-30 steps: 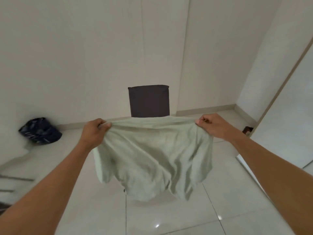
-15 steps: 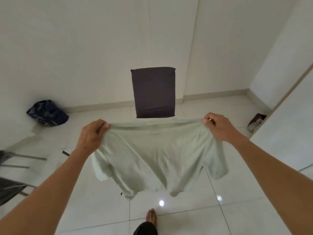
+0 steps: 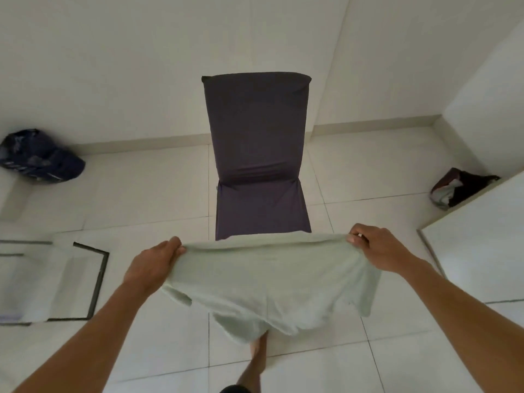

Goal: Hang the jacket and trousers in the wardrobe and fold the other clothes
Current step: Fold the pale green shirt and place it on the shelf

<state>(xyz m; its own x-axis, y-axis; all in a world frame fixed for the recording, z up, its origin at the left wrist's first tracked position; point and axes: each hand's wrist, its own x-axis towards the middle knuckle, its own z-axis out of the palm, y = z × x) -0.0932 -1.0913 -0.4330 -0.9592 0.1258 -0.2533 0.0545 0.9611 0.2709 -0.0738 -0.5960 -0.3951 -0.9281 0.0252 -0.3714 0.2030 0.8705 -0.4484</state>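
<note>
Head view, garment: You hold a pale green, soft cotton shirt (image 3: 269, 282) stretched in the air between your two hands, just in front of the dark grey fabric-covered chair (image 3: 258, 154).
Head view, left hand: Your left hand (image 3: 153, 268) grips the left end of the upper edge; the fingers are curled around the cloth.
Head view, right hand: Your right hand (image 3: 377, 251) pinches the right end of the same edge, with thumb and fingers closed on the fabric.
Head view, lower part: The bottom of the shirt hangs loose above the white tiled floor (image 3: 397, 171), near your bare foot (image 3: 259, 355).
Head view, surroundings: A dark blue bag (image 3: 42, 157) lies at the left wall; a dark bundle of clothes (image 3: 459, 188) lies at the right.
Risk: I think the hanging hem can touch the floor or fold crookedly if you lower the shirt onto the seat unevenly. A weak pinch on the right side can let the edge slip.
</note>
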